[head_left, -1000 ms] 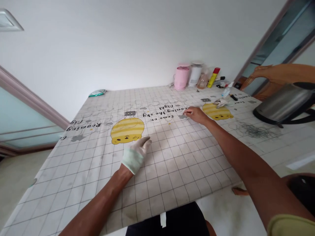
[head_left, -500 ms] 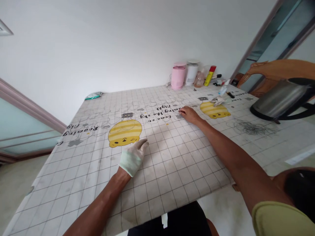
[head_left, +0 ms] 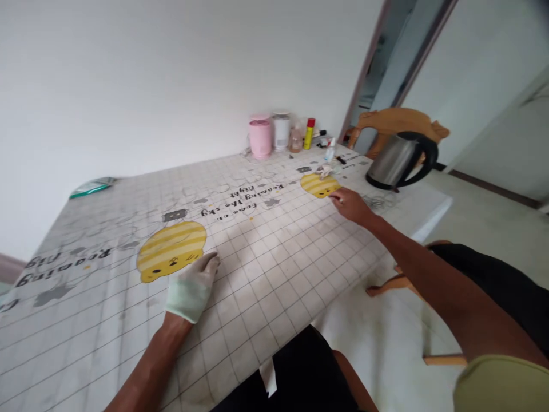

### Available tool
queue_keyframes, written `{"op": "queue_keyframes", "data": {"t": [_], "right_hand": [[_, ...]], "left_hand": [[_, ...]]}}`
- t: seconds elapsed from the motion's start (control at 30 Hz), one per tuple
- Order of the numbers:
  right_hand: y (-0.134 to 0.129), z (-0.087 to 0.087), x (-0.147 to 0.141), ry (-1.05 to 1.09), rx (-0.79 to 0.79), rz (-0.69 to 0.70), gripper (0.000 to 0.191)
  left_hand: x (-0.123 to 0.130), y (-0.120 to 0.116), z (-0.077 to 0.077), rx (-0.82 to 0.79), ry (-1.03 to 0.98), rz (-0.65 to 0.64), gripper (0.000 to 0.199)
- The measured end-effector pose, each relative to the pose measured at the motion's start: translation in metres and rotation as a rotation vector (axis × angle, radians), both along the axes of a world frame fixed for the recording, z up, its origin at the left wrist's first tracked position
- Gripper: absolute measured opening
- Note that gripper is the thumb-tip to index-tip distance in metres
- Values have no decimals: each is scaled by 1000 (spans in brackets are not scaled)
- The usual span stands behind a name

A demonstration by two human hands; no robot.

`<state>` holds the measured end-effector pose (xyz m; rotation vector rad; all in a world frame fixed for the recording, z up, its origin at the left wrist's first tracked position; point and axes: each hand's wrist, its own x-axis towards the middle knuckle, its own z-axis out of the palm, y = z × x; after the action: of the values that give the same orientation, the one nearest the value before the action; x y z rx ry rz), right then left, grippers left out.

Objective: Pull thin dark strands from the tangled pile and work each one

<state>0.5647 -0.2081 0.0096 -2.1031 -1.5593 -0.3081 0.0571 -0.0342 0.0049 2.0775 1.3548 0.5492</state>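
My left hand (head_left: 195, 286) wears a white glove with a pale green cuff. It rests low over the checked tablecloth (head_left: 266, 263), beside the larger yellow striped bear print (head_left: 171, 252), with its fingers drawn together. Farther right, my bare right hand (head_left: 352, 206) is over the edge of the second bear print (head_left: 317, 184), thumb and fingertips pinched. Whatever either hand may hold is too thin or hidden to make out. Just behind the right hand lies a loose tangle of fine dark strands (head_left: 381, 202). A crumpled whitish glove-like item (head_left: 325, 171) lies on the second bear.
A steel kettle (head_left: 392, 163) stands at the table's right end, before a wooden chair (head_left: 398, 117). Along the wall are a pink canister (head_left: 260, 137), a white canister (head_left: 281, 131), a yellow spray can (head_left: 309, 134) and small bottles. A green-edged packet (head_left: 92, 187) lies back left.
My right hand has moved right across the cloth, from the printed words to the second bear near the tangle. My left hand stays beside the larger bear. The view has turned right.
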Motion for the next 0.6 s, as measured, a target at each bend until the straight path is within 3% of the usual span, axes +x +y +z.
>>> {"op": "queue_keyframes", "data": {"t": [0.13,0.27,0.4,0.6], "right_hand": [[-87,27,69,-65,-139,-464,38],[-137,36,112,-21,-408,-782,47],[-155,28,119,20,-528,-735,38],[-161,6,101,-11,-574,-594,27]], "left_hand": [[3,1,1,-2,49,-12,36],[5,1,3,4,78,-9,36],[5,4,4,-34,66,-8,41],[4,9,0,10,84,-39,43]]}}
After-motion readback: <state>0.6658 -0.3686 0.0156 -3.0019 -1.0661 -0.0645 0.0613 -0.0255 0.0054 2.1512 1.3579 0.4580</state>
